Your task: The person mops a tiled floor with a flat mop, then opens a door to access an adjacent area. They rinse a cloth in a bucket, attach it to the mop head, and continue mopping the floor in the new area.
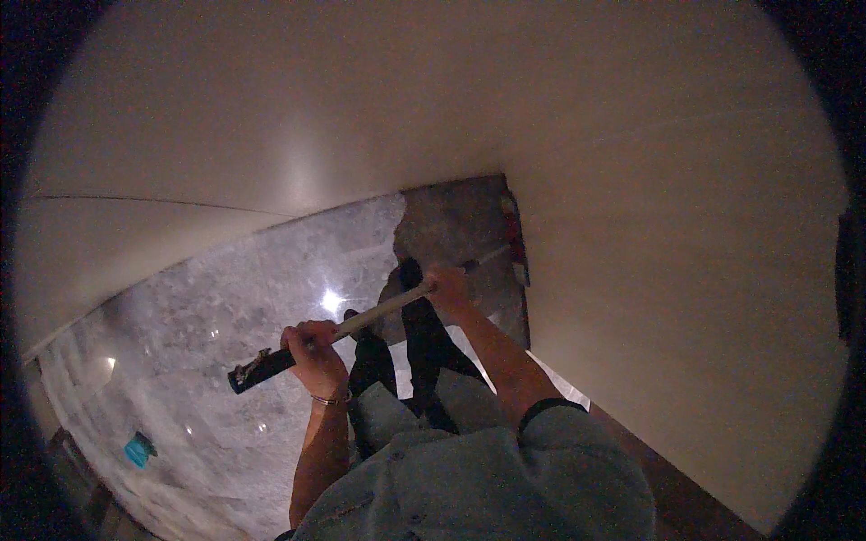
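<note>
A long pole (382, 310) runs slantwise across my body. My left hand (318, 355) is closed around it near its black end sleeve (260, 370), which has a ragged scrap on it. Farther along, my right hand (446, 291) grips the pale shaft. Beyond that hand the pole continues dimly towards the foot of the right wall. A red and dark thing (513, 237) lies along that wall base; whether it is the pole's head, I cannot tell. Under the far end is a dark floor patch (453, 209) with a ragged edge.
Pale smooth walls (663, 257) rise on the right and ahead, meeting at a corner. The mottled grey floor (223, 291) is shiny and reflects lights. A teal object (139, 450) sits on the floor at the left. My dark shoes (411, 272) stand by the dark patch.
</note>
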### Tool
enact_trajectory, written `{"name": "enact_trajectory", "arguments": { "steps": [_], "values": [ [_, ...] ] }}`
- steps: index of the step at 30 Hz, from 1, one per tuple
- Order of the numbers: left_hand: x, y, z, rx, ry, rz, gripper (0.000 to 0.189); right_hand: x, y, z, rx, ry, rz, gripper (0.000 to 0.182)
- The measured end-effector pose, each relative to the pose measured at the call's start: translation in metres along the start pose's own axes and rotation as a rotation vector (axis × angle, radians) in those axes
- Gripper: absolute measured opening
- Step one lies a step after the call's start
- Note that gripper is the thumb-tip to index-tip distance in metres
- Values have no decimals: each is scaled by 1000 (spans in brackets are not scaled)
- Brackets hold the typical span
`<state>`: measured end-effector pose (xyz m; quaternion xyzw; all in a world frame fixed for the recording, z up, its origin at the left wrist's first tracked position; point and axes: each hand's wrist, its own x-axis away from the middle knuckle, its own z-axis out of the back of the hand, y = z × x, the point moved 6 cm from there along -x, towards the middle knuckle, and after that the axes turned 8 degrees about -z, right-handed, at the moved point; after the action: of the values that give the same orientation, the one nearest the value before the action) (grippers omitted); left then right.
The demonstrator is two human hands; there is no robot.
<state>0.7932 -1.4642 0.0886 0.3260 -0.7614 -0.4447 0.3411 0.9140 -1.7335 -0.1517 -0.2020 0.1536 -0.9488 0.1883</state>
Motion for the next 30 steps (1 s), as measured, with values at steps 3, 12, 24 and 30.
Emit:
{"name": "enact_trajectory", "arguments": {
  "steps": [3,12,24,30],
  "values": [
    [4,32,-53,63,-227,-33,35,-5,21,25,-139,96,-42,22],
    [7,95,-162,101,-467,-139,32,-57,45,104,-146,216,56,19],
    [17,27,-149,255,-392,-36,30,10,73,52,-42,24,-67,28],
    [42,-14,-145,208,-315,112,29,100,114,14,-343,-177,-429,28]
  ]
}}
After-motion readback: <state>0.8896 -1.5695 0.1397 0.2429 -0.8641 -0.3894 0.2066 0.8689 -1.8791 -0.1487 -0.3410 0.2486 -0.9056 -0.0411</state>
